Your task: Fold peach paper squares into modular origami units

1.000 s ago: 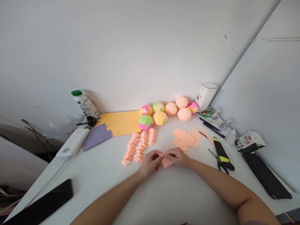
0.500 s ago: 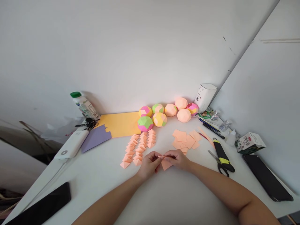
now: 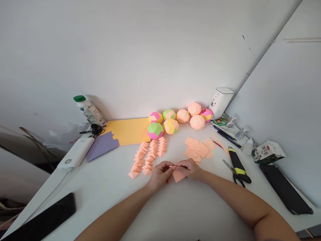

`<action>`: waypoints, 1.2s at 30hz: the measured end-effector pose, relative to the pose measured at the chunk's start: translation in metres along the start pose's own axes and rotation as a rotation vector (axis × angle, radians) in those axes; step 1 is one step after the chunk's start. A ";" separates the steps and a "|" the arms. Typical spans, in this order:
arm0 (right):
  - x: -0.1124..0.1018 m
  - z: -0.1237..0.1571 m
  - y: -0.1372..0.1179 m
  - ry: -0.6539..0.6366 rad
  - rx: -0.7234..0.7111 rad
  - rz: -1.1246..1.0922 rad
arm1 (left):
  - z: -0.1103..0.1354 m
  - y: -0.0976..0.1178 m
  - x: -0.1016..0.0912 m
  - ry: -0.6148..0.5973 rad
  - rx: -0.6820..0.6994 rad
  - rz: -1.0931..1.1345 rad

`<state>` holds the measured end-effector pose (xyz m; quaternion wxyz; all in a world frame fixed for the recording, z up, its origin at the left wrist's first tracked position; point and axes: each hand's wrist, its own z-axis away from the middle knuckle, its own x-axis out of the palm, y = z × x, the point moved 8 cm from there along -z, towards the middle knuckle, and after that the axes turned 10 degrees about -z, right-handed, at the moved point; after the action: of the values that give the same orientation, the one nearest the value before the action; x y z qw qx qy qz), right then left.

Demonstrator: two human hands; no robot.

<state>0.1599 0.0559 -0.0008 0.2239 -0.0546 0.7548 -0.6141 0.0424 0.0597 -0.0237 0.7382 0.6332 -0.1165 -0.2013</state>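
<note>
My left hand [image 3: 160,174] and my right hand [image 3: 192,168] meet at the middle of the white table [image 3: 175,211], both pinching one small peach paper square [image 3: 178,174] along a folded top edge. Rows of folded peach paper units [image 3: 147,157] lie just left and beyond my left hand. A loose pile of flat peach squares [image 3: 198,148] lies just beyond my right hand. Several paper balls [image 3: 175,120], some peach and some multicoloured, stand at the back by the wall.
Scissors [image 3: 237,167] with black and yellow handles lie to the right, with pens, a small carton [image 3: 268,151] and a black phone [image 3: 286,189]. On the left are yellow paper [image 3: 129,130], purple paper [image 3: 101,145], a power bank [image 3: 75,153], keys, a bottle [image 3: 89,110] and another black phone [image 3: 42,219].
Both hands stay pinched on the same peach square, with only tiny finger shifts. The view wobbles slightly.
</note>
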 end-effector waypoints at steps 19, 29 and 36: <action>-0.005 0.004 0.007 0.062 0.157 -0.127 | 0.001 0.000 0.002 -0.043 0.022 0.061; -0.003 0.004 0.006 0.024 0.167 -0.181 | -0.001 -0.004 0.000 -0.035 0.001 0.071; -0.005 0.004 0.003 0.050 0.162 -0.149 | 0.000 0.000 -0.001 -0.048 0.027 0.075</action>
<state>0.1663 0.0551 -0.0027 0.1621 -0.0769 0.7020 -0.6892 0.0420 0.0604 -0.0236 0.7337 0.6332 -0.1606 -0.1868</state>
